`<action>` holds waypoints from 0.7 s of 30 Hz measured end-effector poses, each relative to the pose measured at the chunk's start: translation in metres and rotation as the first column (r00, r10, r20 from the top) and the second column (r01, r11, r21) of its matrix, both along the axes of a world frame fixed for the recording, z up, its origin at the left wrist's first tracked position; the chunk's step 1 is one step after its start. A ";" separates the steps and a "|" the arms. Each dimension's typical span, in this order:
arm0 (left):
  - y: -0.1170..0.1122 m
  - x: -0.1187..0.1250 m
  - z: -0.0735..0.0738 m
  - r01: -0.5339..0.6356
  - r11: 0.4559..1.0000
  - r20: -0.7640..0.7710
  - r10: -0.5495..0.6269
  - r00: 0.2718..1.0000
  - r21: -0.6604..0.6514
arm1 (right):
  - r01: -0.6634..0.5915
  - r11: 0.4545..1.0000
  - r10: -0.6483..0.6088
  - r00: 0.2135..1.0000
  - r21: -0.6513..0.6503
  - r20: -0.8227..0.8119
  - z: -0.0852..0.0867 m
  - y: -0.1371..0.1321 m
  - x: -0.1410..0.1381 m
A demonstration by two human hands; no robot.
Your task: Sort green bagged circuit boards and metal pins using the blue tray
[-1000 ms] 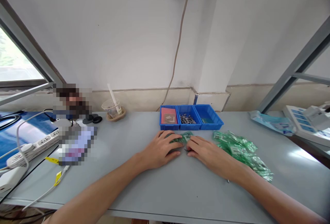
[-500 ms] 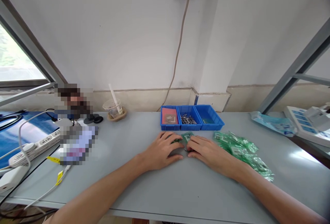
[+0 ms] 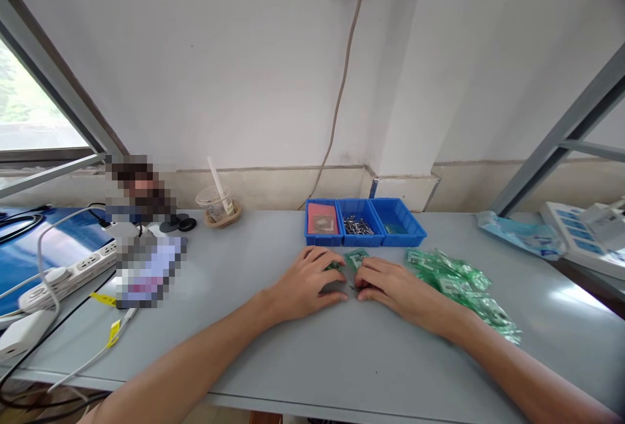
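"Green packet point(image 3: 355, 256): location?"

"Just in front of the blue tray row point(image 3: 360, 241), between the two hands."

"Remainder, by size?"

"Grey table point(image 3: 293, 372), one, beneath the tray row. Heap of green packets point(image 3: 454, 281), one, right of the tray row and nearer the person. Left hand point(image 3: 308, 284), in front of the tray row, fingers curled over green wrapping point(image 3: 334, 266), thumb apart from them; whether it grips, I cannot tell. Right hand point(image 3: 390, 287), beside the packet, fingers bent together; tips hidden, grip unclear to me. Slim metal pieces point(image 3: 357, 225), many, within the row's middle tray."
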State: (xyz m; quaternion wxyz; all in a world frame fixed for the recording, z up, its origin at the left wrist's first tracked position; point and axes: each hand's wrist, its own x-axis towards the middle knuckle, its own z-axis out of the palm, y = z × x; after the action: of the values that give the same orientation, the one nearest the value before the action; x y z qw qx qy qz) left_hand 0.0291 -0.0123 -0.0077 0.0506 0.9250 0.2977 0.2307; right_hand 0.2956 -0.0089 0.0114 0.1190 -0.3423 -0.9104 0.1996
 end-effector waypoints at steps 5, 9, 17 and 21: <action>-0.001 0.001 -0.001 -0.008 0.999 0.014 0.007 1.000 0.033 | 0.012 0.999 -0.012 1.000 -0.036 -0.012 0.002 0.000 0.000; -0.002 0.003 -0.003 -0.021 0.998 -0.011 0.022 1.000 0.054 | 0.033 0.997 -0.035 0.999 -0.069 -0.035 0.006 -0.001 -0.001; -0.003 0.006 -0.004 -0.045 0.998 -0.074 0.049 0.996 0.046 | 0.098 0.993 -0.098 0.995 -0.059 0.000 0.015 -0.005 0.001; -0.002 0.006 -0.007 -0.037 0.998 -0.059 0.040 0.997 0.051 | 0.105 0.994 -0.105 0.993 0.013 0.045 0.016 -0.003 0.004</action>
State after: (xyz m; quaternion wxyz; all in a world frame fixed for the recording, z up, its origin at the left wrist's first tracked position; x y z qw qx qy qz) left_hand 0.0355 -0.0147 -0.0144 0.0142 0.9265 0.3112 0.2113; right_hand 0.2994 -0.0123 0.0270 0.1104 -0.3934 -0.8947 0.1804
